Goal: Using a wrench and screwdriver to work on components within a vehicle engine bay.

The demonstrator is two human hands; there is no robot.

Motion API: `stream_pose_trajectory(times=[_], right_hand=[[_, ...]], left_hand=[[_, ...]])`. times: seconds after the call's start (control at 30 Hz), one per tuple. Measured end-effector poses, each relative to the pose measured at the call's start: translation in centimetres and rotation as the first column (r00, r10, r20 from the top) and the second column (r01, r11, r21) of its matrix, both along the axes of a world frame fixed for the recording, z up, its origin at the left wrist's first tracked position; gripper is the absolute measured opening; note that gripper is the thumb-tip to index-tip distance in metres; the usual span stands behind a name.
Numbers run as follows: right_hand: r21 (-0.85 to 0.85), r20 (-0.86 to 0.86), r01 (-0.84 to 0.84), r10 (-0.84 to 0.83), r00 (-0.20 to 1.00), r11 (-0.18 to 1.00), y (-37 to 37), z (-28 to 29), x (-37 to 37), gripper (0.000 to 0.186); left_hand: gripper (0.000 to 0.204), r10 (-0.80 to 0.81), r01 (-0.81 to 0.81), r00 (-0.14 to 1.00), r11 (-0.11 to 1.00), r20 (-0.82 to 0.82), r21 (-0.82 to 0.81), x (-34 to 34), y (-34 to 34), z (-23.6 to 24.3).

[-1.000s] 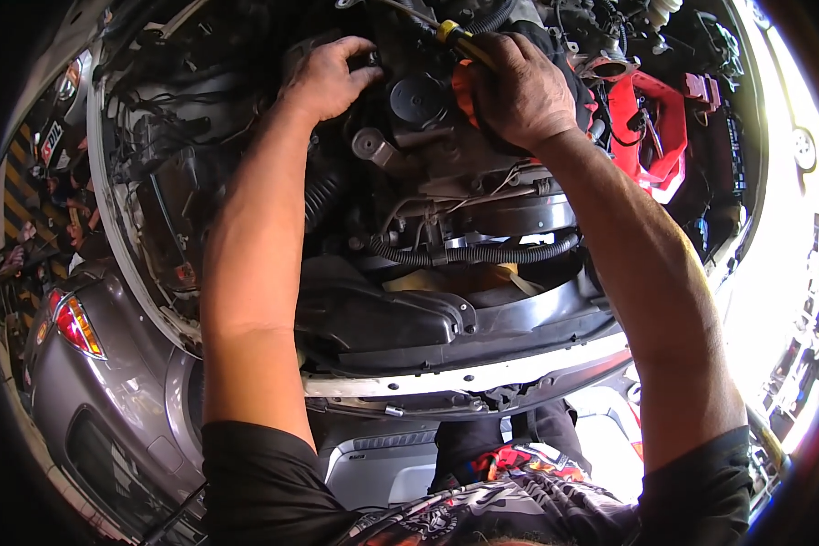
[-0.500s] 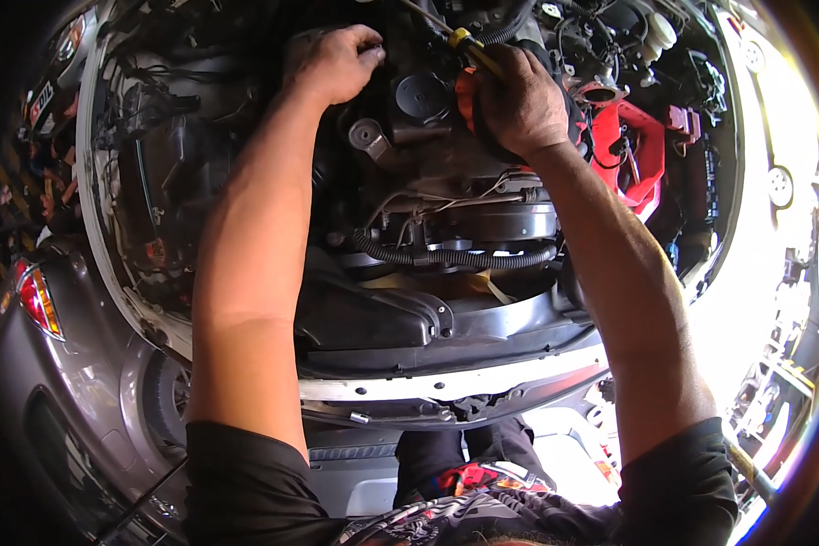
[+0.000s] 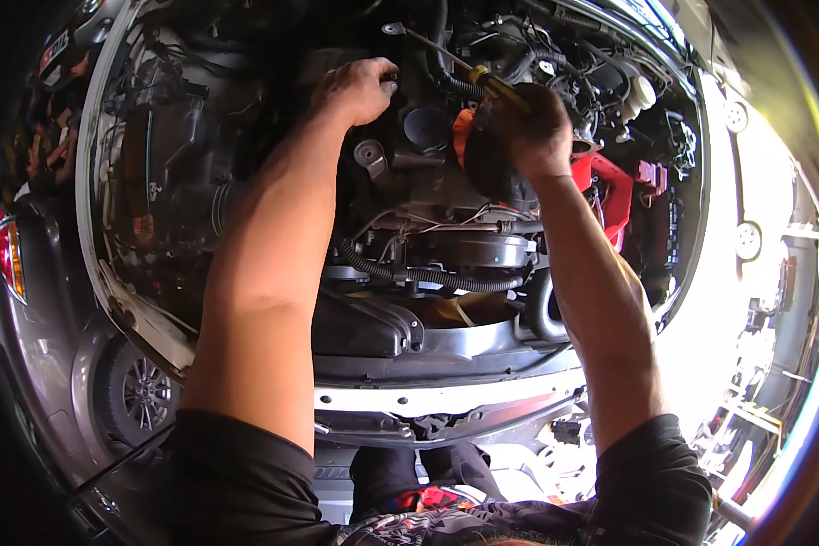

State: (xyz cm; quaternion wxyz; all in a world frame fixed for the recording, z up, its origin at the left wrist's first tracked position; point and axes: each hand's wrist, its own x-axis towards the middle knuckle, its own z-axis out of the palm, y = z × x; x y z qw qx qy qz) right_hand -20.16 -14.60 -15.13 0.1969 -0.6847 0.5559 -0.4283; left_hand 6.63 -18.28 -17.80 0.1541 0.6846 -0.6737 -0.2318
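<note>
Over the engine, my right hand (image 3: pixel 539 136) is closed around a screwdriver (image 3: pixel 490 82) with a yellow and black handle. Its thin shaft points up and left, toward a small metal tab (image 3: pixel 393 29) at the far side; I cannot tell whether the tip touches it. My left hand (image 3: pixel 357 93) lies over the dark engine, fingers curled and thumb close to them. Something dark shows at its fingertips, too small to name. Between the hands is a round black cap (image 3: pixel 425 129) on the engine. An orange part (image 3: pixel 464 136) shows beside my right hand, partly hidden by it.
A ribbed hose (image 3: pixel 460 279) crosses in front of the engine, above the white front crossmember (image 3: pixel 446 399). Red plastic part (image 3: pixel 617 196) and a white-capped reservoir (image 3: pixel 642 94) are on the right. A grey car (image 3: pixel 41 364) stands at left. Strong light glares along the right.
The view has shifted, showing more of the engine's far side and the screwdriver's shaft. My left hand is slightly nearer the round cap. My right hand keeps its grip on the screwdriver.
</note>
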Motion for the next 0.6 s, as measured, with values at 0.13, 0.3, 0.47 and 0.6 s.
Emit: stream_pose_trajectory(times=[0.13, 0.3, 0.47, 0.6], right_hand=[[-0.296, -0.096, -0.196, 0.174, 0.980, 0.935, -0.1, 6.4, 0.5, 0.035], [-0.121, -0.220, -0.245, 0.215, 0.951, 0.962, 1.0, 14.5, 3.3, 0.025], [-0.085, -0.377, -0.365, 0.309, 0.873, 0.927, 0.4, 18.0, 6.2, 0.029], [-0.128, -0.497, -0.469, 0.352, 0.793, 0.874, -0.8, 17.9, 7.3, 0.030]], left_hand=[[0.037, 0.011, -0.013, 0.999, 0.999, -0.032, -0.040, 0.1, -0.2, -1.0], [0.035, 0.050, -0.052, 0.996, 0.998, -0.070, -0.023, -0.1, -0.2, -1.3], [0.035, 0.058, -0.061, 0.997, 0.997, -0.057, -0.047, -0.2, 0.0, -1.0], [0.034, 0.052, -0.054, 0.997, 0.998, -0.063, -0.030, 0.0, 0.0, -1.0]])
